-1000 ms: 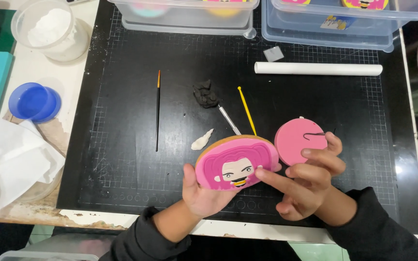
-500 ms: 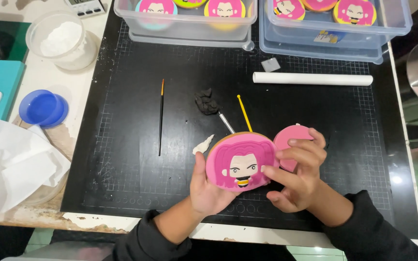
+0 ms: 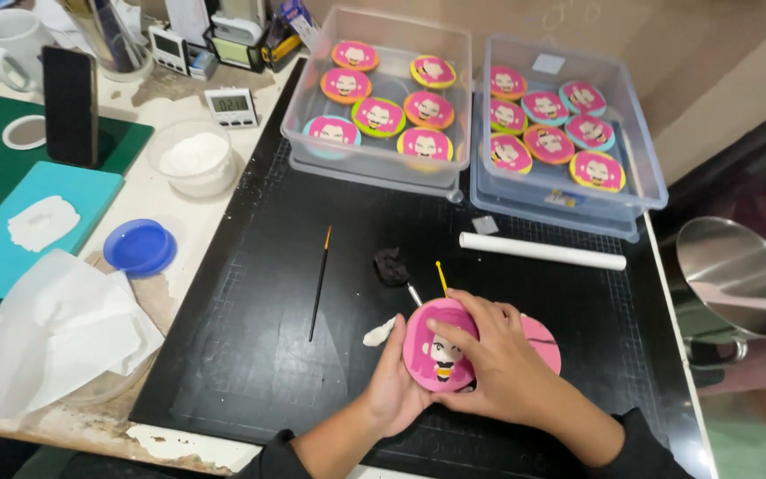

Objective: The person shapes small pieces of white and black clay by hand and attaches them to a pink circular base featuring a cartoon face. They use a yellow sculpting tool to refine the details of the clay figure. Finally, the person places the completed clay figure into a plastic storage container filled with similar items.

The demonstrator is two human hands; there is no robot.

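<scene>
A round pink cookie (image 3: 436, 355) with a small cartoon figure on it is lifted just above the black cutting mat (image 3: 250, 355). My left hand (image 3: 396, 386) cups its left edge. Over its right side lies my right hand (image 3: 498, 364), fingertips pressed on the top face. A plain pink disc (image 3: 544, 344) lies on the mat, partly hidden under my right hand. Just beyond the cookie are a yellow-tipped tool (image 3: 441, 275), a black lump (image 3: 390, 264) and a white scrap (image 3: 379, 333).
A thin paintbrush (image 3: 319, 282) and a white roller (image 3: 543, 251) lie on the mat. Two clear boxes (image 3: 374, 173) (image 3: 569, 208) of several decorated cookies stand at the back. Left are a blue lid (image 3: 139, 247), powder bowl (image 3: 194, 158), paper sheets (image 3: 55, 337); right, a steel pot (image 3: 738, 284).
The cookie has been turned in my hands and my right hand has slid over it, covering most of the plain pink disc. The view has tilted up to show the boxes.
</scene>
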